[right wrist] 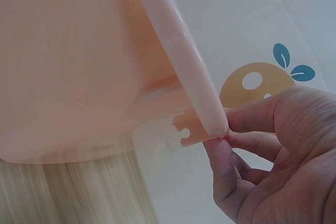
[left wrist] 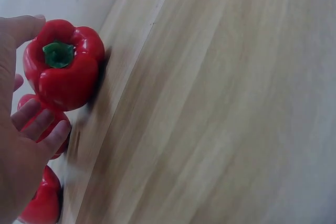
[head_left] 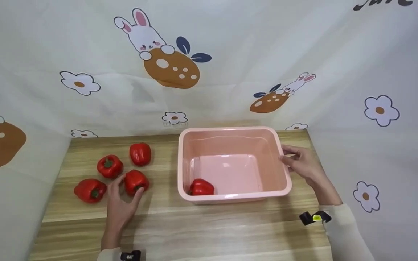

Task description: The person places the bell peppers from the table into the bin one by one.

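Note:
My left hand (head_left: 122, 208) is spread beside a red bell pepper (head_left: 136, 182), thumb right at its stem end and fingers along its left side. In the left wrist view the pepper's green stem (left wrist: 58, 54) faces the camera, and the fingers (left wrist: 39, 124) lie loosely extended below it. My right hand (head_left: 305, 165) pinches the right rim of a pink plastic basin (head_left: 233, 197) between thumb and fingers; the right wrist view shows this grip at the rim (right wrist: 194, 72). Inside the basin, another red bell pepper (head_left: 201, 187) lies in the near left corner.
Three more red peppers lie around the left hand: one behind (head_left: 140, 154), one at the back left (head_left: 110, 166) and one farther left (head_left: 90, 190). The wood-grain table (head_left: 209, 232) meets a printed sheet (head_left: 223, 94) at the back and sides.

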Tool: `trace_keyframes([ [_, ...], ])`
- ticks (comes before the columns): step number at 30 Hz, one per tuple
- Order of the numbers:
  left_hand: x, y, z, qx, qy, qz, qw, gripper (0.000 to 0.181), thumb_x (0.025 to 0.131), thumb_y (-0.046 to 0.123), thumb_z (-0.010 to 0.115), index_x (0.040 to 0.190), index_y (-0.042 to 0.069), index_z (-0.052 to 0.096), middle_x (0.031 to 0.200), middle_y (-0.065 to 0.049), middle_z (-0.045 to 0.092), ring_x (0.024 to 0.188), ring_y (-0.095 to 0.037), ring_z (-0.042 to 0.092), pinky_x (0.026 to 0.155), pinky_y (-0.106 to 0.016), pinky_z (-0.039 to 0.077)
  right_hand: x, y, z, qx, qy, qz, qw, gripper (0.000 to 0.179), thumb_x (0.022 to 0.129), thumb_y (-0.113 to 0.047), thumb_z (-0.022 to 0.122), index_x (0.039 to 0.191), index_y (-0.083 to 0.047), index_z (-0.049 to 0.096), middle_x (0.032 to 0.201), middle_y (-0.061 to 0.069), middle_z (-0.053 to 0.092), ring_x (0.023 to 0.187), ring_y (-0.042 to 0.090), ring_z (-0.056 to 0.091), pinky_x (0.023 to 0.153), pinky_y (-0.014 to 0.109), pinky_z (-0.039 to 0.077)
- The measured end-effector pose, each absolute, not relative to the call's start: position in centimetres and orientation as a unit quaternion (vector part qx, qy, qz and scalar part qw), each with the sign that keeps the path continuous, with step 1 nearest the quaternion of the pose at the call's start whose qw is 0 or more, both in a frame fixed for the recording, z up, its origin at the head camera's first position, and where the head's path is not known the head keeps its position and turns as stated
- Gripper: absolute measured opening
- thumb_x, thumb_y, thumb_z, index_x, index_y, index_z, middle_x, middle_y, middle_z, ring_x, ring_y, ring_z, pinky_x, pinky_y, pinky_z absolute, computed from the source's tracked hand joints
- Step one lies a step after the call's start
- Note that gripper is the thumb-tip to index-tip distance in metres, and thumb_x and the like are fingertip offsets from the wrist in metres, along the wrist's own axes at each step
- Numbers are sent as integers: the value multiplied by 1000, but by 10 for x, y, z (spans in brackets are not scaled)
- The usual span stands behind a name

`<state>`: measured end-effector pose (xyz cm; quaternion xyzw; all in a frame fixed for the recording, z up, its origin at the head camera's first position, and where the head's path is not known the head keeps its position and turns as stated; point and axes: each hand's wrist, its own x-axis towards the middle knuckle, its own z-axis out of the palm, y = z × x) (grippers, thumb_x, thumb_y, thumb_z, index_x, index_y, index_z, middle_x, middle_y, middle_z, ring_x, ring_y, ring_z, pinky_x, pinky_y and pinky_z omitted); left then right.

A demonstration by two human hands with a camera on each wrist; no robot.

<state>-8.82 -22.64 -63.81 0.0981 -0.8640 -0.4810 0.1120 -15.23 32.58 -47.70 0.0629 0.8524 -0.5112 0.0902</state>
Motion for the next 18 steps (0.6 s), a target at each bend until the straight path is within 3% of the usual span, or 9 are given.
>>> trace_keyframes([
  [13,-102,-216,-647,84,-855,-491,147,75,80,29,85,143,14,47,148,-14,41,135,-30,44,110,-56,39,-151,327,-477,58,845,-523,99,51,96,-12,65,144,-1,52,127,28,62,86,7,71,72,31,63],
  [18,-107,-213,-648,90,-856,-491,133,79,79,34,85,145,17,44,150,-14,39,132,-32,46,106,-59,43,-150,326,-475,56,842,-526,102,52,96,-13,65,145,-2,52,128,28,62,87,10,71,72,30,63],
])
